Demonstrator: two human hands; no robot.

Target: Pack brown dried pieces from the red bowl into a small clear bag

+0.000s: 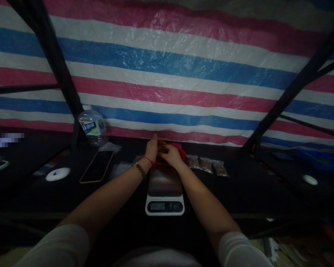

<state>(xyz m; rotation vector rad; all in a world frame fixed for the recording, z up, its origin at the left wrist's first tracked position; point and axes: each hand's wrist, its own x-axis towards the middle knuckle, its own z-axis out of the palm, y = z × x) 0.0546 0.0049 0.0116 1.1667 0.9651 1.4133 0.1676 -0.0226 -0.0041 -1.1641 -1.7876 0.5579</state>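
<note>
Both my arms reach forward over a small white kitchen scale (164, 203) with a dark glass top. My left hand (151, 149) and my right hand (171, 154) meet just behind the scale, fingers curled round a red bag (180, 150) and a small dark thing between them that I cannot make out. A red string and a bead bracelet sit on my left wrist. To the right of my hands lie three small clear packets (206, 164) of brownish bits.
A dark table (239, 189) stands against a striped red, white and blue tarp (183, 66). A water bottle (93, 128), a phone (97, 167) and a round white disc (58, 174) lie on the left. Black frame poles (58, 70) slant at both sides.
</note>
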